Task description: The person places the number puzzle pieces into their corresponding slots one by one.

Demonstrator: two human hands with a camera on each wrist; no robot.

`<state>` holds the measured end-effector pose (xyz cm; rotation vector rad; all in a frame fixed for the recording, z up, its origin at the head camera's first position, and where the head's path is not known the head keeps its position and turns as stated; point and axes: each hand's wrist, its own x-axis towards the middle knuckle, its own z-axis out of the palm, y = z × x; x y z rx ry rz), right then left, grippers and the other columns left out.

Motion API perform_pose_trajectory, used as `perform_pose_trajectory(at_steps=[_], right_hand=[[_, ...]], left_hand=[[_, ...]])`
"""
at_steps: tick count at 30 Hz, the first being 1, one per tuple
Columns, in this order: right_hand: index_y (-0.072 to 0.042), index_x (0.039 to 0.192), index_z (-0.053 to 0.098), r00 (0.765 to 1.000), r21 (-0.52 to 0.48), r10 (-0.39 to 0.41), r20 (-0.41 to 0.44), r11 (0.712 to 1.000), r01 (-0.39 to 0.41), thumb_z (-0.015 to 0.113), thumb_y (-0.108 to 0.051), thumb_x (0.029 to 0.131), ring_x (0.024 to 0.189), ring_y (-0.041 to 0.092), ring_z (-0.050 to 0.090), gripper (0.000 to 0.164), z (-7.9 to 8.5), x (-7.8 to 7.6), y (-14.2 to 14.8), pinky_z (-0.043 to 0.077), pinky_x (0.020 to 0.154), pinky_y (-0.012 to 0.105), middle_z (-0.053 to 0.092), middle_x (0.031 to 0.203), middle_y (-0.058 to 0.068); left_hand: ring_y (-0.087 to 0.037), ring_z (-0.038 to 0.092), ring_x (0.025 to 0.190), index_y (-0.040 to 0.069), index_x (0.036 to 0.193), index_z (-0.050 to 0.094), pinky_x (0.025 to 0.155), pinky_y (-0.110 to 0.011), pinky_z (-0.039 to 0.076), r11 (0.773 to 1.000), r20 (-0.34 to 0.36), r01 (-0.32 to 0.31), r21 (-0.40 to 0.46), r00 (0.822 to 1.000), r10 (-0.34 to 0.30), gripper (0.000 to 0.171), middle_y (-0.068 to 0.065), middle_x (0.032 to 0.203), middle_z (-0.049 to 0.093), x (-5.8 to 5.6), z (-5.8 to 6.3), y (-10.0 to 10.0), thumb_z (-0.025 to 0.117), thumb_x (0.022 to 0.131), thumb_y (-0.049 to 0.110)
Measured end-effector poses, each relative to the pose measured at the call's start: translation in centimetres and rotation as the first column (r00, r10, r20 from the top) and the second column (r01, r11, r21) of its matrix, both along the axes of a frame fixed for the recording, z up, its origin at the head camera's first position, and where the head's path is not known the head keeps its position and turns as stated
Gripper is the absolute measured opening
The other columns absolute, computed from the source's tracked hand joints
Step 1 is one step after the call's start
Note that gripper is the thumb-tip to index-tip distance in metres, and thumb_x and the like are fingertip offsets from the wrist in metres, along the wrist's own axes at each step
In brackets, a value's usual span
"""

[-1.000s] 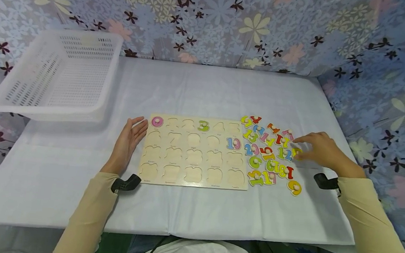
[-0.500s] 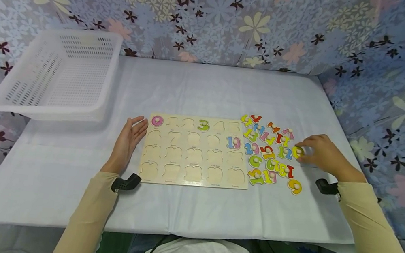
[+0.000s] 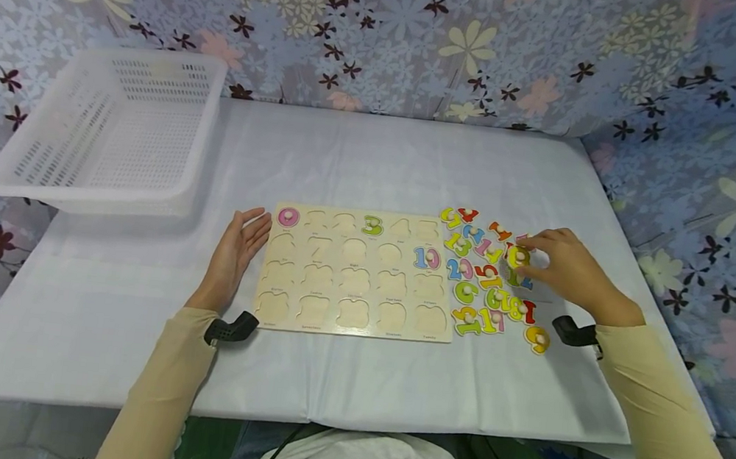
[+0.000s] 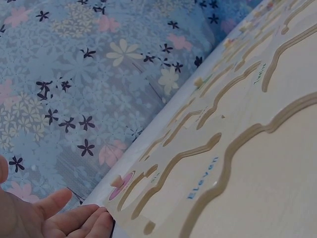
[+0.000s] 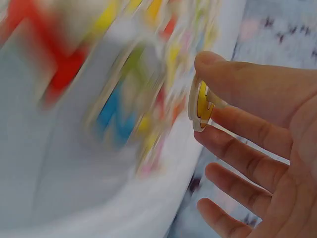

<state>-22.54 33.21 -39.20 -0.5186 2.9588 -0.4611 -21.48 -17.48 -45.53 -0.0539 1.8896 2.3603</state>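
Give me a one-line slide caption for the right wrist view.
Right hand pinches a yellow puzzle piece, other colorful pieces blurred behind it on the white cloth.

The board is cream, its zero pink, its three green, its ten blue and pink. The held number is yellow. Basket and tablecloth are white, the curtain blue-grey with cream and pink flowers.

Room behind board; basket (deep) blocks far left.
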Motion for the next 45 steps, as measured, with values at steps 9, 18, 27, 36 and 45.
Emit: perform_pose_trajectory(at_steps=[9,18,27,36,45], right_hand=[[0.0,0.118,0.067,0.97,-0.06,0.232,-0.077,0.97,-0.236,0.081,-0.021,0.08,0.114,0.036,0.047,0.045,-0.2,-2.1,-8.8,0.042,0.098,0.053,0.063,0.112,0.015],[-0.003,0.116,0.067,0.906,-0.075,0.418,-0.068,0.903,-0.423,0.08,-0.025,0.082,0.112,0.031,0.05,0.043,-1.4,-3.9,-18.3,0.045,0.096,0.043,0.065,0.11,0.009],[-0.007,0.113,0.067,0.892,0.007,0.447,-0.06,0.894,-0.448,0.078,-0.03,0.083,0.107,0.028,0.051,0.039,-2.3,-4.3,-21.5,0.048,0.087,0.041,0.062,0.11,0.007],[-0.006,0.114,0.068,0.886,-0.011,0.461,-0.047,0.887,-0.462,0.079,-0.032,0.082,0.104,0.026,0.051,0.042,-2.7,-4.5,-22.3,0.048,0.085,0.038,0.06,0.108,0.007],[-0.007,0.118,0.067,0.872,0.025,0.485,-0.068,0.874,-0.485,0.078,-0.028,0.084,0.112,0.029,0.049,0.041,-2.2,-3.8,-22.5,0.045,0.094,0.043,0.063,0.113,0.007]], left_hand=[[-0.021,0.029,0.141,0.001,0.15,0.024,0.114,-0.025,0.029,1.0,-0.013,0.013,0.009,1.0,-0.013,0.072,-0.017,0.155,0.027,-0.2,0.3,0.3,0.029,0.102,0.055],[-0.021,0.03,0.14,0.003,0.15,0.024,0.114,-0.025,0.029,1.0,-0.012,0.013,-0.016,1.0,-0.013,0.072,-0.016,0.155,0.028,-0.2,0.4,0.2,0.028,0.102,0.056],[-0.02,0.03,0.14,0.004,0.15,0.025,0.113,-0.024,0.03,0.999,-0.01,0.024,-0.035,1.0,-0.024,0.073,-0.014,0.155,0.029,-0.5,0.3,0.6,0.028,0.101,0.057],[-0.019,0.03,0.14,0.005,0.15,0.025,0.114,-0.024,0.028,0.998,-0.012,0.026,-0.058,1.0,-0.027,0.073,-0.012,0.155,0.028,-0.3,0.3,0.2,0.028,0.1,0.059],[-0.021,0.028,0.141,0.002,0.151,0.023,0.115,-0.026,0.027,0.999,-0.039,0.032,-0.034,0.999,-0.033,0.071,-0.016,0.155,0.026,0.0,0.2,-0.4,0.026,0.102,0.055]])
